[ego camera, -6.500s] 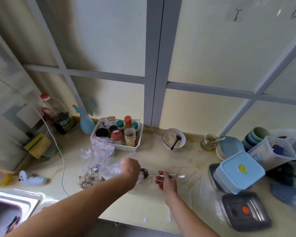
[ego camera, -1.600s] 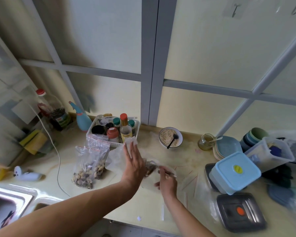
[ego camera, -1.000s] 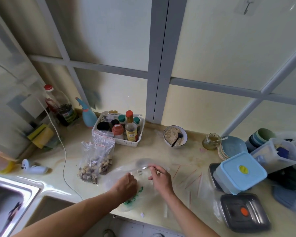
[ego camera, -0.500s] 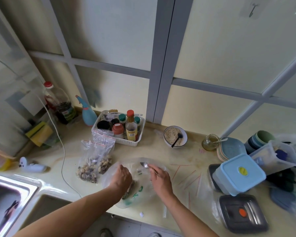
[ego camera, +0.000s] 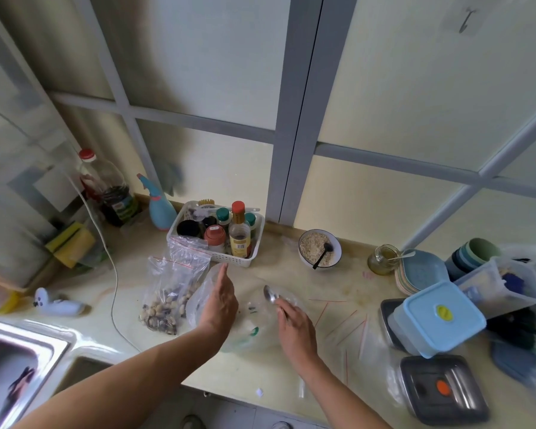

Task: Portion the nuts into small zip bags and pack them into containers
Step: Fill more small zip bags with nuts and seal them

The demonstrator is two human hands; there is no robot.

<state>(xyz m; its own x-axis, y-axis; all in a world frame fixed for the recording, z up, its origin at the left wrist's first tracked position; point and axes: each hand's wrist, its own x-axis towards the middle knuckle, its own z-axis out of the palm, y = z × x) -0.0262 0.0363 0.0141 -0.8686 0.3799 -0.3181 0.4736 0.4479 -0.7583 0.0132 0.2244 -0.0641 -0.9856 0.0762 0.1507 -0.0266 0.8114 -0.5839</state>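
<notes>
the left hand point(ego camera: 220, 301) is spread flat, fingers straight, against the clear bag's point(ego camera: 251, 323) left side on the desk point(ego camera: 291, 376). the right hand point(ego camera: 294, 326) pinches a spoon point(ego camera: 271, 295), bowl pointing away. the zip bags of nuts point(ego camera: 167, 298) lie just left, nearer the left hand.

Saw both bare forearms reaching in from the bottom edge, converging toward centre. Left hand point(ego camera: 220, 300) was raised edge-on, fingers straight and together, pointing away from the body. Right hand point(ego camera: 294, 328) was palm-down with its fingers curled in a pinch grip.
</notes>
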